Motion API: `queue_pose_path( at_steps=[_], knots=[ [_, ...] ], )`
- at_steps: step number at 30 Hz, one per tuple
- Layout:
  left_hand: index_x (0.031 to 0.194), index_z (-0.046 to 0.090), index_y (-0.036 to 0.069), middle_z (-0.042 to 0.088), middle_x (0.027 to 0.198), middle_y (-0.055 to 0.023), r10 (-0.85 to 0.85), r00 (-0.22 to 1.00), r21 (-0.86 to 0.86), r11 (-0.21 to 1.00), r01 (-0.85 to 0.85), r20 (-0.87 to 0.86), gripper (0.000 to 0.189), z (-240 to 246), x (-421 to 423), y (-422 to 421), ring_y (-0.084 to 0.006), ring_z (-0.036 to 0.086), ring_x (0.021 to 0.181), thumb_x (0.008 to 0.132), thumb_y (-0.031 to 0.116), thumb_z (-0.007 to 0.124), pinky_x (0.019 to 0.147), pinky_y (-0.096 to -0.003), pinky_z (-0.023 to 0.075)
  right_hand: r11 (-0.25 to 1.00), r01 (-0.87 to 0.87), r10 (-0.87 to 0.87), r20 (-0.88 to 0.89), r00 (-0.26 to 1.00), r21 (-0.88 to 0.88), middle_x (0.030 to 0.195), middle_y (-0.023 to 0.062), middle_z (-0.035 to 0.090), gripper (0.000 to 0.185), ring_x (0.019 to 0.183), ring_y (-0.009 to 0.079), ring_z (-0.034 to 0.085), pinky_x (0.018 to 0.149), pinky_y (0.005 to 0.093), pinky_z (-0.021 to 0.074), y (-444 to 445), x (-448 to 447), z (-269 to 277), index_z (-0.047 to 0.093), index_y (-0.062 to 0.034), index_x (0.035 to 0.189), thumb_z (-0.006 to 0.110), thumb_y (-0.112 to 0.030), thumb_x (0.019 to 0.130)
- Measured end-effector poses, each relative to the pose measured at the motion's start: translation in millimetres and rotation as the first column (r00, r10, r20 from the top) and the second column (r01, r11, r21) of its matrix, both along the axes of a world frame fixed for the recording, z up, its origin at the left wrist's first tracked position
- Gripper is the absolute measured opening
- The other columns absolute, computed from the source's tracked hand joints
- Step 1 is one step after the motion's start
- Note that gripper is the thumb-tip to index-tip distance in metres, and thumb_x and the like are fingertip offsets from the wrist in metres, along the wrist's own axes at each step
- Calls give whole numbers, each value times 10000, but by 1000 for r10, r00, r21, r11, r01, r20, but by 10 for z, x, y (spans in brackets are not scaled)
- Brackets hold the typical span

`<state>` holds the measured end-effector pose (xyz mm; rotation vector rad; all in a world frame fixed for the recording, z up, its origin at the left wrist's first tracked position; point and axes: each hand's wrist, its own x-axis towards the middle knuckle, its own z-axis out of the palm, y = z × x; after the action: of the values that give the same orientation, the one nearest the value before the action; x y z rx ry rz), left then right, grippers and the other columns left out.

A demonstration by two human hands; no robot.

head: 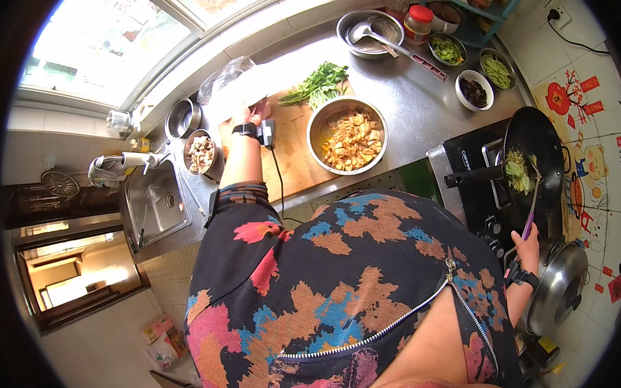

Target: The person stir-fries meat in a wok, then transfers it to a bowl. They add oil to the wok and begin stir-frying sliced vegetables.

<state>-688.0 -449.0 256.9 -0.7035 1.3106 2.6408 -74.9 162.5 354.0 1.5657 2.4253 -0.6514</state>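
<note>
My right hand (527, 249) grips the purple handle of a metal spatula (529, 224). Its far end is inside a black wok (546, 147) on the gas stove, beside pale green vegetable pieces and chopped bits (519, 174). My left hand (245, 116) is over the left part of a wooden cutting board (262, 176). Glare washes out its fingers, and I cannot tell whether it holds the pinkish thing (262, 110) next to it. Leafy greens (315, 85) lie at the board's back. A steel bowl (313, 142) of yellow-brown cooked pieces (355, 141) sits on the board's right side.
Left are a bowl of pale chopped food (201, 154), an empty steel bowl (183, 118) and a sink (154, 205). At the back right stand a basin (343, 42) with a ladle (400, 44), a red-lidded jar (418, 24) and several ingredient bowls. A large lid (550, 293) leans behind my right wrist.
</note>
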Motion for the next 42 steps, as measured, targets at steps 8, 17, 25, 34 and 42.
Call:
queue_pose_path(
  at_steps=[8,17,25,34,42],
  knots=[
    [1383,520,-69,615,1349,-237,-118,992,-221,969,107,-36,415,-571,-577,-696,-363,612,1267,1076,210,511,1046,-483,575,965,104,-49,-223,974,241,1293,220,654,605,1059,385,702,899,443,563,-118,-176,-117,455,-159,1523,683,-179,964],
    [1371,544,-56,625,1335,-208,-237,971,-349,909,228,15,396,-443,-1010,-426,-334,608,1268,1062,191,524,1045,-466,568,958,138,-40,-361,932,250,1217,215,710,448,1129,396,670,950,426,522,-399,149,501,604,-136,1418,648,-296,1001],
    [1360,566,-45,634,1322,-183,-109,994,-426,899,101,7,381,-70,-912,-457,-309,603,1269,1050,174,537,1044,-451,561,993,57,-10,-401,916,105,1211,146,733,405,1075,275,694,947,357,525,-750,384,1202,647,-131,1387,672,-182,986],
    [1349,591,-32,644,1308,-155,119,990,-484,864,-140,-73,367,553,-231,-51,-280,599,1269,1036,155,550,1043,-434,553,943,250,-85,-565,821,221,1193,216,716,426,1101,394,677,924,429,536,-295,-87,309,623,-147,1406,655,-253,994],
    [1321,625,-6,667,1239,-128,-821,549,-593,522,613,-155,341,876,864,1660,-226,634,1168,1016,147,613,985,-378,545,958,109,69,-583,810,264,1101,181,665,414,1014,383,652,900,431,532,-58,-318,-47,626,-176,1406,646,-237,997]
  ],
)
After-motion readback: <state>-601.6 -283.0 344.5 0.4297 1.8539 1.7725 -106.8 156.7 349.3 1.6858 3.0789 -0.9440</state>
